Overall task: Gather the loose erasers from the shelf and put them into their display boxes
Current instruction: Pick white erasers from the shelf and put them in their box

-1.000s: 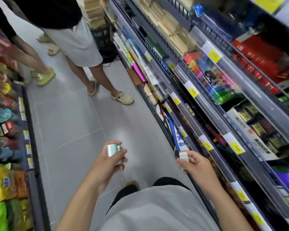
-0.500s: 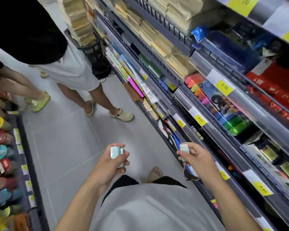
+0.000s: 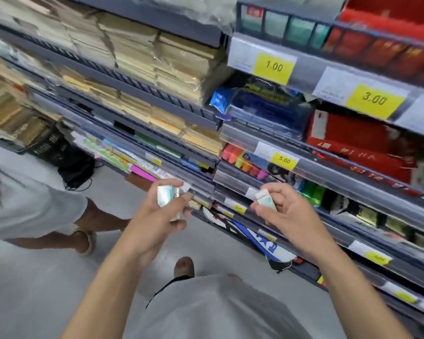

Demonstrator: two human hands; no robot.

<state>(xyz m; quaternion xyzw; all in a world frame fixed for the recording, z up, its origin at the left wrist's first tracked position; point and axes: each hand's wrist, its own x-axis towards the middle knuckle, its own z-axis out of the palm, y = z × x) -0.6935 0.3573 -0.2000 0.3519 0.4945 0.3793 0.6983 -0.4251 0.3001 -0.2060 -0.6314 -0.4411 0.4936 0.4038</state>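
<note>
1. Shop shelves (image 3: 328,167) run up your right side, stacked with paper packs and boxed stationery; grey floor (image 3: 47,277) lies below, and another person (image 3: 22,206) stands to your left.
2. Your left hand (image 3: 157,216) has its fingers curled round a small bunch of erasers (image 3: 165,195), white with pale green sleeves. How many is hard to tell through the blur.
3. Your right hand (image 3: 289,216) pinches a single eraser (image 3: 264,199) between thumb and fingertips, held just in front of a lower shelf rail.
4. Both loads are in the air, well apart from each other; none is in a display box, and I cannot pick out which box is theirs.
5. Handling, as a judgement: these look light, small and slightly rubbery, so they should not slip much. The paper sleeves may slide off, so grip across the sleeve's broad faces, not the bare ends. The bunch in the left hand could spill if you loosen those fingers.
6. Readable writing: yellow price tags marked 1.00 (image 3: 274,66), 3.00 (image 3: 374,99) and 5.00 (image 3: 284,161). Lower tags and the eraser print are too blurred to read.
</note>
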